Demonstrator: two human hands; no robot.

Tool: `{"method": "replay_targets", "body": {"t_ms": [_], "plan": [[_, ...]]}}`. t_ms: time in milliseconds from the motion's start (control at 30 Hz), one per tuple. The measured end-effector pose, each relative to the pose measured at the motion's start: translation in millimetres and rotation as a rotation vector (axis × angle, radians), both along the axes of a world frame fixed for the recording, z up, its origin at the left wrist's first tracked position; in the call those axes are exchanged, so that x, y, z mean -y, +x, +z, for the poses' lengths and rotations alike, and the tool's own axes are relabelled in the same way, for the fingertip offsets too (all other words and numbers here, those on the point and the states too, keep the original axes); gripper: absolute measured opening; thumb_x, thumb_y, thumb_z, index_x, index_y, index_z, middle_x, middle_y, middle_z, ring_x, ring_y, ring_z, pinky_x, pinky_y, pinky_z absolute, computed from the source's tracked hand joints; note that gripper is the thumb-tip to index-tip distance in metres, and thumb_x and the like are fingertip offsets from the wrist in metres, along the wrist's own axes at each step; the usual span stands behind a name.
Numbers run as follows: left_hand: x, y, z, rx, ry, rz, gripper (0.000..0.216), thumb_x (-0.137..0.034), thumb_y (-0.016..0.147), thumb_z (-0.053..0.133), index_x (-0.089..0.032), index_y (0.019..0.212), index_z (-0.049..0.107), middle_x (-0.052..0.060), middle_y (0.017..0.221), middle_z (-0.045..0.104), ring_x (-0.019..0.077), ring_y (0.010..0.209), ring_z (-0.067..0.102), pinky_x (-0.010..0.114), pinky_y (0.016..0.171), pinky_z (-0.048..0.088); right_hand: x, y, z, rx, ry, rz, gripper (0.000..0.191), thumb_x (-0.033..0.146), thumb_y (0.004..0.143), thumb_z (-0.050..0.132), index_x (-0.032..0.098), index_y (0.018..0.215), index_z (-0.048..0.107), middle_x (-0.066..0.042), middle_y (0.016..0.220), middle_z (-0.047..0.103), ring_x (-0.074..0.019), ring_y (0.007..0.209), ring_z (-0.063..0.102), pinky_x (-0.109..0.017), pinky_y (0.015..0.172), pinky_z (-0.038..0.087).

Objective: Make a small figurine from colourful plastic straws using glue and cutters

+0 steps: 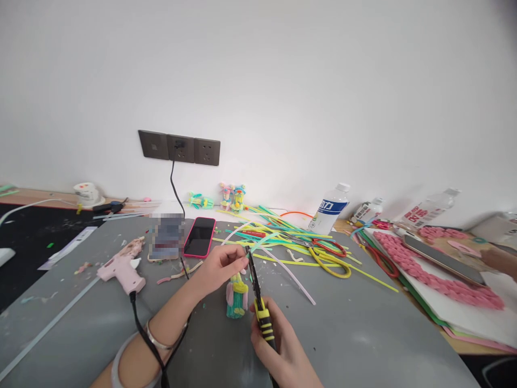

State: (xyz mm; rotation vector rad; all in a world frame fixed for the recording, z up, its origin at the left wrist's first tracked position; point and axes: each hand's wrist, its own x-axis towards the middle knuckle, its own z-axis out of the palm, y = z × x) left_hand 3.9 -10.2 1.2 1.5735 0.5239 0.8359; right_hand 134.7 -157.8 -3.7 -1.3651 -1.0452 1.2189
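My right hand (277, 342) is wrapped around black-and-yellow pliers (263, 318), their dark jaws pointing up and away. Close to the jaw tips, my left hand (224, 265) is pinched on a pale green pipe cleaner (262, 242), which curves off to the right. Whether the jaws touch it I cannot tell. Just below my left fingers, a small pipe-cleaner figure (237, 299) in teal, yellow and pink rests on the grey mat, its top partly hidden by the hand.
Behind the hands lie loose pipe cleaners (242, 235) and yellow-handled scissors (331, 264). A pink glue gun (125, 269) with a black cord is at left, beside a pink-edged phone (200, 237). A bottle (329, 210) stands near the wall. Another person's hand (501, 261) shows at right.
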Motion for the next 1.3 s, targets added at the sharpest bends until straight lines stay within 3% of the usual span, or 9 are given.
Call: {"method": "replay_targets", "body": {"t_ms": [400, 767, 1300], "plan": [[-3.1, -3.2, -4.7, 0.008, -0.091, -0.100, 0.043, -0.050, 0.087, 0.062, -0.017, 0.065, 0.045, -0.007, 0.056, 0.037, 0.0067, 0.050, 0.027, 0.022, 0.048, 0.020, 2.3, 5.1, 1.2, -0.005, -0.063, 0.066, 0.024, 0.036, 0.075, 0.067, 0.020, 0.091, 0.057, 0.003, 0.076, 0.044, -0.0137, 0.070, 0.040, -0.022, 0.066, 0.037], [-2.1, -2.2, -4.9, -0.024, -0.103, -0.085, 0.044, -0.054, 0.085, 0.062, -0.017, 0.066, 0.046, -0.005, 0.060, 0.040, 0.0074, 0.053, 0.029, 0.021, 0.049, 0.021, 3.5, 2.2, -0.1, -0.014, -0.063, 0.069, 0.027, 0.042, 0.077, 0.066, 0.021, 0.092, 0.056, 0.003, 0.077, 0.042, -0.0145, 0.070, 0.040, -0.023, 0.067, 0.039], [0.1, -0.9, -1.0, -0.022, -0.085, -0.121, 0.043, -0.053, 0.089, 0.059, -0.019, 0.068, 0.044, -0.007, 0.055, 0.035, 0.0083, 0.050, 0.030, 0.023, 0.050, 0.024, 5.4, -5.5, -10.3, 0.021, -0.050, -0.019, 0.028, 0.043, 0.077, 0.067, 0.021, 0.093, 0.057, 0.002, 0.076, 0.047, -0.0138, 0.068, 0.044, -0.022, 0.064, 0.041]]}}
